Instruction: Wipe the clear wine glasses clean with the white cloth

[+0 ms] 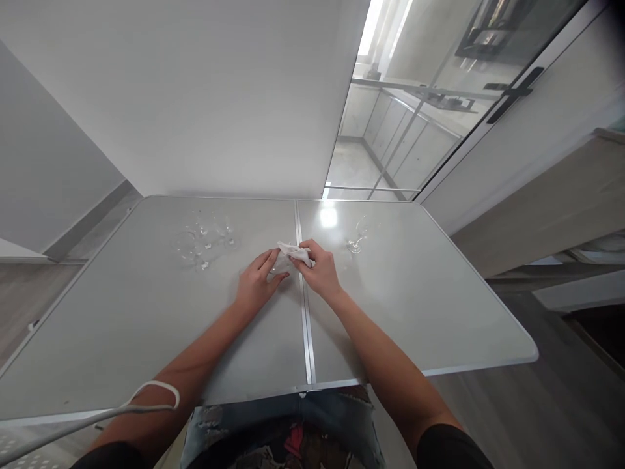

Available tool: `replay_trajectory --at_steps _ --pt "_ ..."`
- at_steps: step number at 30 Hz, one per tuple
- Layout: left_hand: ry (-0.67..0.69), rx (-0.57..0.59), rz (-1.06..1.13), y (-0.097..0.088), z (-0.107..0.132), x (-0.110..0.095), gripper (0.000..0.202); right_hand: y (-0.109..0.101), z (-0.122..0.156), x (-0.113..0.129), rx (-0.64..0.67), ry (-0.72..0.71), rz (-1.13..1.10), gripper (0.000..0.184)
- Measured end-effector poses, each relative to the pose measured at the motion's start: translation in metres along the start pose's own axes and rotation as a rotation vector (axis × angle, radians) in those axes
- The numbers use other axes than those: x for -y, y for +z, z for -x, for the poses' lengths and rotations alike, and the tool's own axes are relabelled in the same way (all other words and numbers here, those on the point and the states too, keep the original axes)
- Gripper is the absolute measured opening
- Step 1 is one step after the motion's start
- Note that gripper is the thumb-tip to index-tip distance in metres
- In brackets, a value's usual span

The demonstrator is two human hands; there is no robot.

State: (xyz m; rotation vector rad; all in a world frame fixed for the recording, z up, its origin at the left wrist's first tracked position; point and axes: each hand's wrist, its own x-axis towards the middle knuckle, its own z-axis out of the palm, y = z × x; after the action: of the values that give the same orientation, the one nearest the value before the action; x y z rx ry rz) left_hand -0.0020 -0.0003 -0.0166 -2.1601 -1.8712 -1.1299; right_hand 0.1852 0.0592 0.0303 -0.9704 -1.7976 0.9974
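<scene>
My right hand (319, 267) pinches a crumpled white cloth (295, 253) above the table's centre seam. A clear glass (277, 266) lies between my hands, mostly hidden by the fingers and the cloth. My left hand (257, 277) curves its fingers and thumb around the near-left side of this glass. The cloth touches the glass at its right side. Further left stand several clear stemmed glasses (205, 244) in a loose group, hard to make out against the pale surface. To the right of my hands one stemmed wine glass (358, 238) stands upright.
The pale folding table (415, 299) has a metal seam down its middle and a metal rim. A white wall (219, 98) rises behind it. A glass sliding door (415, 117) is at the back right. A white cable (122, 409) loops over my left forearm.
</scene>
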Motion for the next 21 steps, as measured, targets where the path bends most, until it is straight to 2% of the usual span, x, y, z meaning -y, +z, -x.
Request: replay_trajectory --at_steps 3,5,8,13,17,21 --pt "-0.029 -0.028 -0.051 -0.001 -0.001 0.001 0.050 -0.003 0.000 0.001 0.171 0.044 -0.095 0.032" --pt "-0.038 -0.043 -0.058 -0.003 -0.002 0.002 0.050 -0.006 0.000 0.001 0.302 0.065 -0.217 0.039" --pt "-0.013 -0.051 -0.031 -0.006 -0.004 0.002 0.049 -0.010 -0.001 0.001 0.431 0.085 -0.329 0.050" --pt "0.057 -0.029 0.018 -0.006 -0.002 0.001 0.047 -0.013 -0.001 0.002 0.493 0.022 -0.170 0.063" --pt "0.068 -0.016 0.119 -0.007 -0.001 -0.003 0.050 -0.013 0.001 0.002 0.533 -0.053 -0.126 0.069" --pt "0.060 0.105 0.242 -0.014 -0.004 -0.010 0.048 -0.016 0.000 -0.001 0.583 -0.243 -0.011 0.063"
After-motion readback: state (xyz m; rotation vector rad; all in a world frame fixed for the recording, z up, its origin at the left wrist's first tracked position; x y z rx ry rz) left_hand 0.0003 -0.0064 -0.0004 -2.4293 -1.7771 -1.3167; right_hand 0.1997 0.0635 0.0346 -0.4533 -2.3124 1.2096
